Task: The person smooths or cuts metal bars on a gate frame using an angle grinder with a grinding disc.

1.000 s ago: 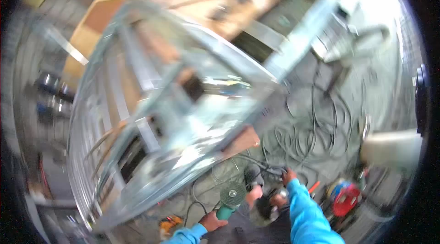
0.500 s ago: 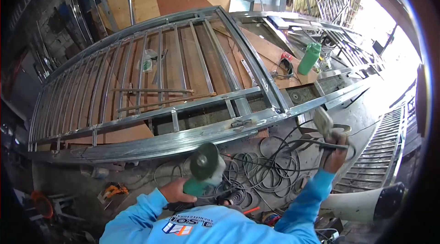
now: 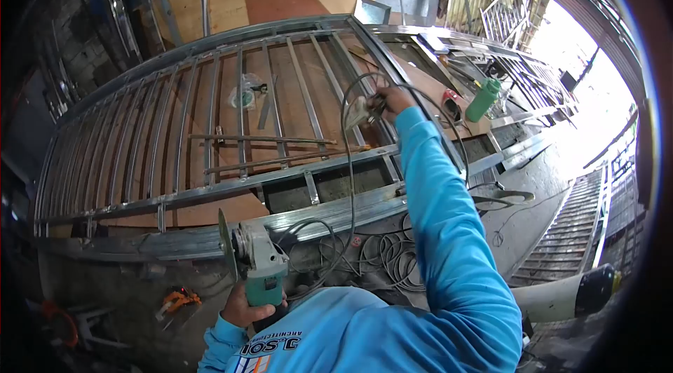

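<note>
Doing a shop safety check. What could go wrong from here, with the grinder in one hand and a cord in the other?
The left hand alone holds the grinder, its disc near the looping cord: a nick seems possible. The right hand holds the plug over the metal gate, where it might snag.

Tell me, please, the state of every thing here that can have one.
left hand: closed around the angle grinder.
angle grinder: held up, disc on edge; spinning or not, cannot tell.
right hand: out over the gate frame, closed on the cord.
cord: slack, looped in the air.
gate frame: lying flat.
green bottle: upright, cap on.
</note>
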`<state>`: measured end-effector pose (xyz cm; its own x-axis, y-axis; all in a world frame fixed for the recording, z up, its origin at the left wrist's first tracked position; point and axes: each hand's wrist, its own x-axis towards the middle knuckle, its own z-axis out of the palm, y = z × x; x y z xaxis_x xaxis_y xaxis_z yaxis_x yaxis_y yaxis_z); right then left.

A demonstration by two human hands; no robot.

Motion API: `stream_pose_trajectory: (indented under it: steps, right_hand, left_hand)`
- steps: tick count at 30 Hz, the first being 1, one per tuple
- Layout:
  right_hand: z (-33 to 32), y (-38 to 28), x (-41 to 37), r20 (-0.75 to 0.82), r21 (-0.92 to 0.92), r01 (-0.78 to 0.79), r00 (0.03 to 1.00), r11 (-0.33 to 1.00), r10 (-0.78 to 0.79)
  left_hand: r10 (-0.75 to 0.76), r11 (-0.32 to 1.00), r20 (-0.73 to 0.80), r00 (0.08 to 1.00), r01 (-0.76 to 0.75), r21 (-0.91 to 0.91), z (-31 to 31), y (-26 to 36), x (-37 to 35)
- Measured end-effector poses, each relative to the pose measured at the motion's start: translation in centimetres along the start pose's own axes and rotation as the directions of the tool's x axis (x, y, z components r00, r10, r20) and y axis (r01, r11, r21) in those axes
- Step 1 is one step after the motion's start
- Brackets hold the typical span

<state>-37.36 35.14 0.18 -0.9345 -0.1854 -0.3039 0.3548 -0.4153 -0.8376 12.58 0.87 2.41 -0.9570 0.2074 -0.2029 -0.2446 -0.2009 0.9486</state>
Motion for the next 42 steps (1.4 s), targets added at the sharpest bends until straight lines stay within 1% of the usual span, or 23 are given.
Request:
stream_pose_trajectory:
  steps: [1, 2, 3, 4, 6, 7, 8, 10, 13, 14, 17, 18, 20, 22, 25, 26, 29, 30, 33, 36, 37, 39, 42]
  right_hand:
    - [-0.6, 2.8, 1.9, -0.010, 0.028, -0.082, 0.997, 0.996, 0.082]
    - [-1.1, 4.3, 2.3, -0.018, -0.357, 0.029, 0.999, 0.934, -0.038]
    - [-2.0, 5.4, 2.3, 0.030, -0.684, 0.132, 0.988, 0.718, -0.153]
    - [-3.0, 6.4, 2.5, 0.127, -0.898, 0.214, 0.963, 0.384, -0.240]
    - [-4.9, 7.6, 3.3, 0.291, -0.949, 0.313, 0.913, 0.031, -0.287]
    - [-3.3, 6.1, 1.5, 0.139, -0.981, 0.155, 0.982, 0.121, -0.126]
    - [-1.2, 4.3, -0.8, -0.020, -0.987, -0.026, 0.999, 0.156, 0.042]
    - [0.9, 1.1, -4.0, -0.048, -0.998, -0.053, 0.983, 0.020, 0.179]
    - [-4.0, 2.2, 1.5, 0.173, -0.951, 0.227, 0.953, -0.209, 0.247]
    - [-5.2, 1.9, 1.8, 0.188, -0.961, 0.234, 0.944, -0.147, 0.271]
    - [-4.8, 0.6, -0.7, 0.251, -0.922, 0.307, 0.938, -0.238, 0.239]
    - [-5.2, 0.8, -0.8, 0.282, -0.915, 0.326, 0.938, -0.239, 0.200]
    - [-5.2, 1.1, -1.5, 0.344, -0.926, 0.337, 0.939, -0.172, -0.013]
    - [-2.4, 1.0, -6.0, 0.336, -0.936, 0.350, 0.874, -0.026, -0.352]
    - [-2.2, 3.6, -7.2, 0.267, -0.953, 0.248, 0.959, -0.176, -0.096]
    - [-3.7, 5.5, -6.2, 0.289, -0.953, 0.280, 0.954, -0.112, -0.074]
    - [-4.3, 6.3, -7.4, 0.305, -0.948, 0.313, 0.947, 0.065, -0.103]
    - [-5.1, 6.8, -7.2, 0.390, -0.916, 0.398, 0.913, 0.046, -0.118]
    - [-5.2, 6.7, -6.8, 0.485, -0.875, 0.473, 0.857, -0.104, -0.175]
    - [-6.8, 4.5, -3.6, 0.459, -0.854, 0.519, 0.787, 0.038, -0.411]
    - [-5.7, 2.4, -5.1, 0.418, -0.864, 0.502, 0.762, 0.043, -0.494]
    - [-6.4, -0.1, -4.9, 0.374, -0.883, 0.465, 0.780, 0.064, -0.502]
    - [-10.3, 2.5, -2.0, 0.292, -0.952, 0.304, 0.852, -0.045, -0.434]
  left_hand:
    - [-0.002, 1.000, -0.025, 1.000, 0.002, 0.002, 0.1, -0.2, -0.3]
    - [-0.003, 1.000, -0.051, 0.999, 0.003, 0.003, 0.3, -0.5, -0.4]
    - [-0.001, 1.000, -0.073, 0.997, 0.004, 0.031, 0.5, -0.9, -0.6]
    - [-0.002, 0.998, -0.098, 0.995, 0.008, 0.058, 0.5, -1.4, -0.8]
    - [0.009, 0.999, -0.163, 0.987, 0.000, 0.053, 1.8, -2.5, -1.1]
    - [0.024, 0.999, -0.197, 0.980, -0.018, 0.028, 2.5, -2.7, -1.0]
    - [0.038, 0.999, -0.225, 0.974, -0.036, 0.010, 3.2, -2.8, -0.8]
    - [0.058, 0.998, -0.275, 0.960, -0.066, -0.022, 5.3, -2.0, -0.1]
    - [0.088, 0.993, -0.306, 0.948, -0.108, -0.048, 7.3, -1.8, 1.1]
    - [0.100, 0.991, -0.314, 0.944, -0.123, -0.056, 7.8, -1.9, 1.4]
    - [0.128, 0.981, -0.309, 0.942, -0.165, -0.097, 8.9, -2.4, 2.1]
    - [0.146, 0.979, -0.336, 0.931, -0.185, -0.087, 9.4, -2.4, 2.3]
    - [0.142, 0.978, -0.356, 0.924, -0.187, -0.096, 9.9, -2.9, 2.3]
    - [0.143, 0.975, -0.374, 0.916, -0.196, -0.108, 10.3, -3.0, 2.8]
    - [0.110, 0.977, -0.383, 0.917, -0.170, -0.127, 10.9, -3.2, 2.6]
    - [0.105, 0.978, -0.386, 0.917, -0.165, -0.128, 10.8, -3.3, 2.6]
    - [0.138, 0.968, -0.408, 0.903, -0.210, -0.137, 10.1, -4.3, 2.8]
    - [0.143, 0.964, -0.417, 0.898, -0.223, -0.148, 10.1, -4.7, 2.6]
    - [0.101, 0.958, -0.449, 0.888, -0.208, -0.197, 10.1, -4.3, 2.3]
    - [0.110, 0.954, -0.430, 0.896, -0.216, -0.207, 9.4, -4.5, 2.4]
    - [0.094, 0.953, -0.439, 0.894, -0.209, -0.221, 9.4, -4.5, 2.4]
    - [0.054, 0.949, -0.450, 0.891, -0.187, -0.255, 9.5, -4.5, 2.3]
    - [0.073, 0.948, -0.453, 0.889, -0.203, -0.246, 9.4, -4.4, 2.5]
